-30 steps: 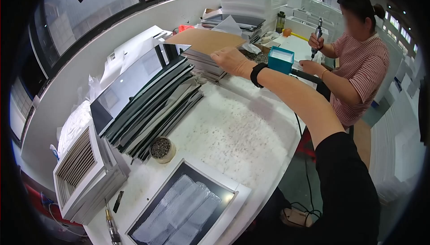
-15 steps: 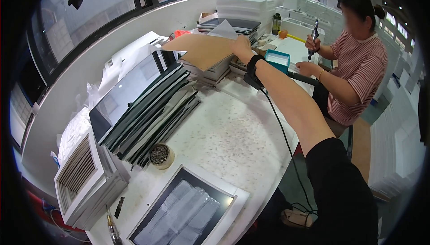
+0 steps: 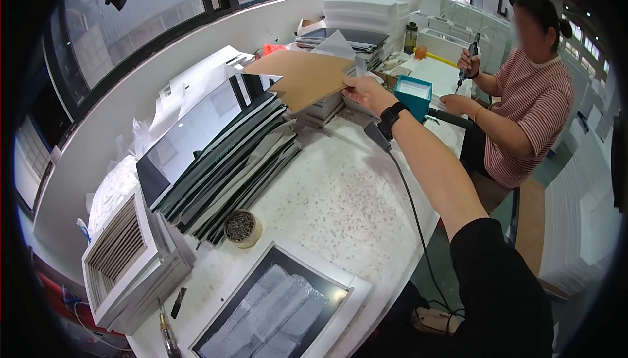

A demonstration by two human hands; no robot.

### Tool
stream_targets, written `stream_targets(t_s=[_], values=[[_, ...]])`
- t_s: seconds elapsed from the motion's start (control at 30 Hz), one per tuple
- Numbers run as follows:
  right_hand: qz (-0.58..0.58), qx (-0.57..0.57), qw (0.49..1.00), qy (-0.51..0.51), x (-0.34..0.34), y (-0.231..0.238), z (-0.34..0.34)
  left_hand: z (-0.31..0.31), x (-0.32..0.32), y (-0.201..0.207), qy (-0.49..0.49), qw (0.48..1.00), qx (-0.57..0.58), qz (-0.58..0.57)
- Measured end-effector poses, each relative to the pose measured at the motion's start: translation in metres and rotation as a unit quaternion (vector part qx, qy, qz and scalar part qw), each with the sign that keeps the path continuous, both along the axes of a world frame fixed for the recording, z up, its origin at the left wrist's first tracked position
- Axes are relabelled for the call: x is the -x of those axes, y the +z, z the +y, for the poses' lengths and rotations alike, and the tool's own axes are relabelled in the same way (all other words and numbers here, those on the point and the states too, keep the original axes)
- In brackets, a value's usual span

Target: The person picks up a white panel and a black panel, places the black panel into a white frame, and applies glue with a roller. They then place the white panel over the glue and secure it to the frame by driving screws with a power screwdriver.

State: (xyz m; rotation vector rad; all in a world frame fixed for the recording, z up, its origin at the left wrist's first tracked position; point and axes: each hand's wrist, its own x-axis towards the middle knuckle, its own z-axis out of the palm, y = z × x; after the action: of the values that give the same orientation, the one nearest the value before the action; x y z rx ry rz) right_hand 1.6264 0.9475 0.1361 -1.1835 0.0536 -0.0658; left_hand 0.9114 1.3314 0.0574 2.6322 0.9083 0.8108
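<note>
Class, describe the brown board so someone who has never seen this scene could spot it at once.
Find the white table, then the row of dark panels on its left. Just beyond their far end, a flat brown board rests over a stack, its right corner in the right hand. Its plain brown face sets it apart from those panels and the white sheet behind it.

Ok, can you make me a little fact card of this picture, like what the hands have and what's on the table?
Right hand: gripping the right edge of a brown board
Left hand: not in view
Table: white, speckled
Near edge: white frame around a dark panel with pale streaks
Round tub: full of small dark pieces
Left side: stacked white frames; leaning dark sheets
Co-worker: striped top, holding a tool
</note>
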Motion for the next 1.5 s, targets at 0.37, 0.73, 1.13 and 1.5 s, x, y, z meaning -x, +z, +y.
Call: stream_targets(t_s=[0.37,0.73,1.13,1.5], values=[[-0.020,0.080,0.990,-0.115,-0.002,0.010,0.009,0.000,-0.001,0.002,-0.011,1.000,-0.003,0.001],[-0.168,0.302,0.863,-0.369,-0.026,0.066,0.008,0.001,0.000,0.001,-0.001,1.000,0.014,0.007],[-0.405,0.233,0.770,-0.435,0.066,0.157,-0.019,0.005,0.003,-0.004,-0.032,0.999,-0.043,-0.005],[-0.416,0.044,0.846,-0.331,0.319,0.068,-0.130,0.007,0.007,-0.010,-0.039,0.994,-0.093,-0.043]])
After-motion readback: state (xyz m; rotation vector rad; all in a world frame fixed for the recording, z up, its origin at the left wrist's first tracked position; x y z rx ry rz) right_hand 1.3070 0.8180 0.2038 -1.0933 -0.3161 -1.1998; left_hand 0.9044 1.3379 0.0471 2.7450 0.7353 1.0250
